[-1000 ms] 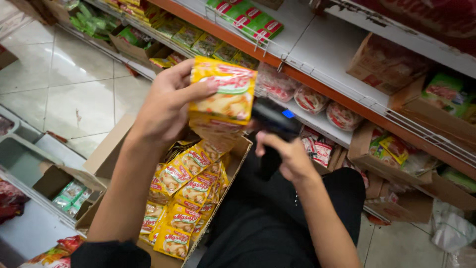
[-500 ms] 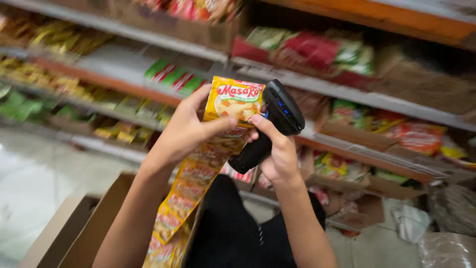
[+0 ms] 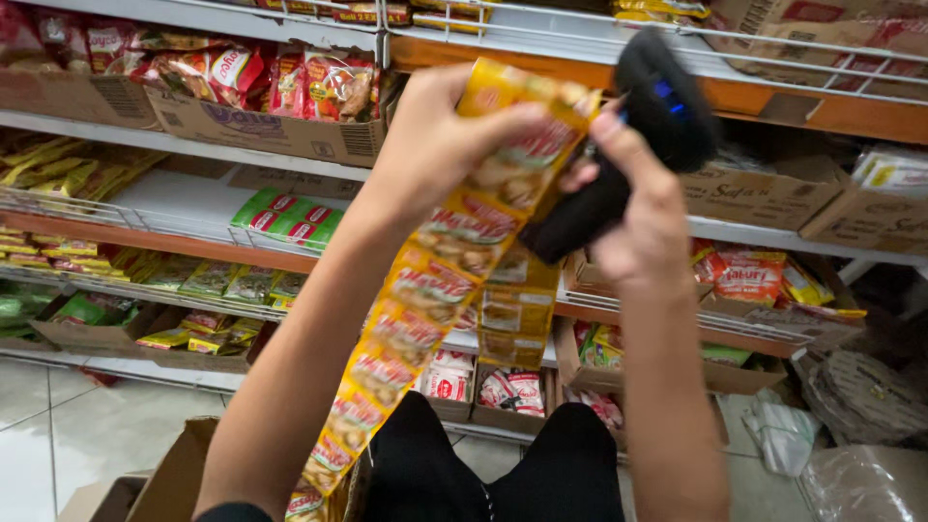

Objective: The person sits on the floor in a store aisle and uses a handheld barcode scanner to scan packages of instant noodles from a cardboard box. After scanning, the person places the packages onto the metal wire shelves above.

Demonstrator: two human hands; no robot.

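My left hand is raised in front of the shelves and grips the top of a long yellow strip of joined sachets. The strip hangs down past my forearm toward a cardboard box at the bottom. My right hand holds a black handheld scanner, its head close to the top sachet. The right fingertips also touch the strip's upper edge.
Store shelves fill the view, loaded with cardboard trays of red, green and yellow packets. Clear plastic bags lie on the floor at lower right. White floor tiles show at lower left. My black-clad knees are below.
The camera has tilted up from the box to the shelves. Both hands have risen, and the sachet strip has been drawn out of the box so it hangs at full length.
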